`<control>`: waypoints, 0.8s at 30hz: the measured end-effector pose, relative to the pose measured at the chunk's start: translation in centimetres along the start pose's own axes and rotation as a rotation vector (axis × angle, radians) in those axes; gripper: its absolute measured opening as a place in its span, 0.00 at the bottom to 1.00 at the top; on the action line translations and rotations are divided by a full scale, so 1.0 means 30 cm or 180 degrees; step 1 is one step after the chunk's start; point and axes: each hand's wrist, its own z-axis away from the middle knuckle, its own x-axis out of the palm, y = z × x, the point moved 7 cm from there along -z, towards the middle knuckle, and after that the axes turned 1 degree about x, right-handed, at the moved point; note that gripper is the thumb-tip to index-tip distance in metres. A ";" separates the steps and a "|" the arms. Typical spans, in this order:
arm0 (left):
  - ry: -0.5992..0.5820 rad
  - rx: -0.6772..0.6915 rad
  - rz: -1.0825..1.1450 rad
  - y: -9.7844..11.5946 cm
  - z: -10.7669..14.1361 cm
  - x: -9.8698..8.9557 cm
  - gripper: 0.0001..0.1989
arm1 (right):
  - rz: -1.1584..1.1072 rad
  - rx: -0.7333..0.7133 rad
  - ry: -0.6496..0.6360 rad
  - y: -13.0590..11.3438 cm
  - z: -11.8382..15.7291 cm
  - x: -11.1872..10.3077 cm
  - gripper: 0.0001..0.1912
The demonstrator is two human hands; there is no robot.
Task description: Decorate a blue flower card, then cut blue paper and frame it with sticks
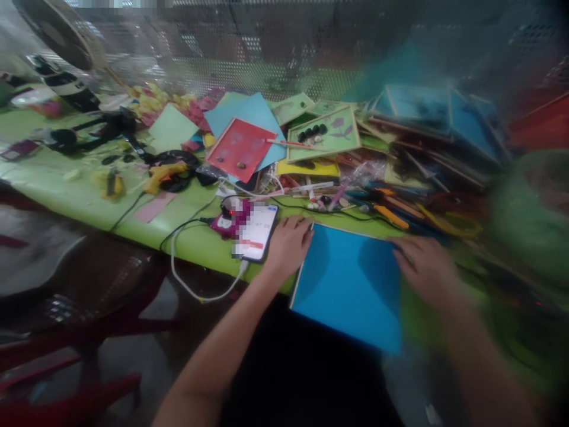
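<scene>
A square blue board [351, 284] lies in front of me at the table's near edge, its lower part reaching over the edge. Thin pale strips run along its left and far sides. My left hand [288, 244] is closed at the board's far left corner, fingers curled against it. At the far right corner, my right hand [424, 267] is closed with bent fingertips on the edge; it looks somewhat blurred. Just left of my left hand lies a phone [260, 231] with a lit screen, beside a purple power socket [231, 220].
Framed panels in red [242, 148], green [326, 133] and blue [418, 107] pile up at the back. Yellow glue guns [166, 177] with cords lie left. A white cable [186, 290] hangs over the edge. Orange-handled tools [391, 216] lie beyond the board.
</scene>
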 end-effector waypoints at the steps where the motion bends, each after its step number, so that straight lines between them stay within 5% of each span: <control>1: -0.0006 -0.0010 0.0016 -0.001 0.000 0.000 0.18 | 0.0002 -0.0011 0.0001 0.001 0.000 0.001 0.21; 24: -0.0133 -0.0422 -0.0604 0.018 -0.010 -0.009 0.05 | -0.0081 -0.0137 0.0014 0.004 -0.008 0.018 0.20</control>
